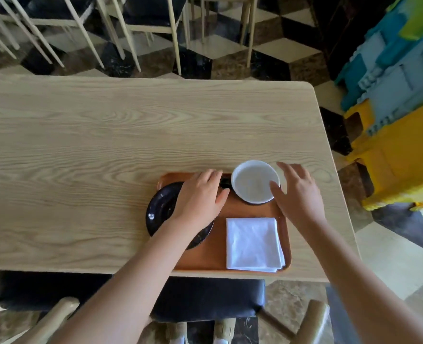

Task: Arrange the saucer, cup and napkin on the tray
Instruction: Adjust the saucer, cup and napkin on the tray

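Head view, looking down on a pale wood-grain worktop that fills the middle of the frame. An orange tray lies at the worktop's near edge, right of centre. On the tray's left side sits a black saucer, its left rim overhanging the tray edge; the left hand lies spread over the saucer's upper right part, fingers extended and loosely apart, palm down, and whether it presses on the saucer or only hovers cannot be told. A white cup stands at the tray's upper right corner, seen from above with its pale interior showing; a small dark object shows between the left hand's fingertips and the cup, too hidden to identify. The right hand is open beside the cup on its right, fingers splayed, the thumb tip at or touching the cup's rim, nothing enclosed in the hand. A folded white napkin lies flat in the tray's lower right part, its layered edges visible at the lower right corner. Both bare forearms enter from the bottom of the frame. Chair legs stand on a chequered floor across the top; stacked blue and yellow crates occupy the right edge; a dark seat cushion lies below the worktop.
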`<state>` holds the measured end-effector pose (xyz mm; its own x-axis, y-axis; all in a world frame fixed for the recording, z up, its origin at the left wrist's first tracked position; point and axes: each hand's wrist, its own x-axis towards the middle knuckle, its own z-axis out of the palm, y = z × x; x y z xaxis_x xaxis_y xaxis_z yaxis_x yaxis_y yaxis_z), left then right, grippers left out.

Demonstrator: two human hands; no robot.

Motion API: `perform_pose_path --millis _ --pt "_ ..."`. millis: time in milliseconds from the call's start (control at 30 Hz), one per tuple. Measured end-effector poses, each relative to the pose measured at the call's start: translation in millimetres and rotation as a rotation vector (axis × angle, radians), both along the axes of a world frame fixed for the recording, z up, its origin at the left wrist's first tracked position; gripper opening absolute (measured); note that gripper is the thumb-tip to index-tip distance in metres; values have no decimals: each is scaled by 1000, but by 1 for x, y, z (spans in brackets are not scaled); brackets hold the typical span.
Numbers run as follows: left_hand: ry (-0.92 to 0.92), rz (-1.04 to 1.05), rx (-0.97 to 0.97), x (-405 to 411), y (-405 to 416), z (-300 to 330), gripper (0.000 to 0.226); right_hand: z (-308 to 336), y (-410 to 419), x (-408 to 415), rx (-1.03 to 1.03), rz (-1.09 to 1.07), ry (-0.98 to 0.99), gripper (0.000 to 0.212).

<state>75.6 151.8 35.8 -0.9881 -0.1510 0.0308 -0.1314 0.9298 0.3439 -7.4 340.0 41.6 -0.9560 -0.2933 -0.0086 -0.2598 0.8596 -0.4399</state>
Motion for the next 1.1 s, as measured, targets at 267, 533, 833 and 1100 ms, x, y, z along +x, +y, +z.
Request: perform_pose_path --millis 267,533,833,1100 --pt "-222 166 266 -49 7 -9 35 -8 2 -20 -223 -143 -335 27" --pt "-190 183 377 -39 -1 -17 40 -8 0 -10 -275 -140 -306 19" --pt "-146 171 367 -19 -6 -6 34 -7 -10 3 -324 -89 -327 33" --pt "-120 195 353 -9 -2 -7 42 -6 -4 10 -311 -98 -320 27"
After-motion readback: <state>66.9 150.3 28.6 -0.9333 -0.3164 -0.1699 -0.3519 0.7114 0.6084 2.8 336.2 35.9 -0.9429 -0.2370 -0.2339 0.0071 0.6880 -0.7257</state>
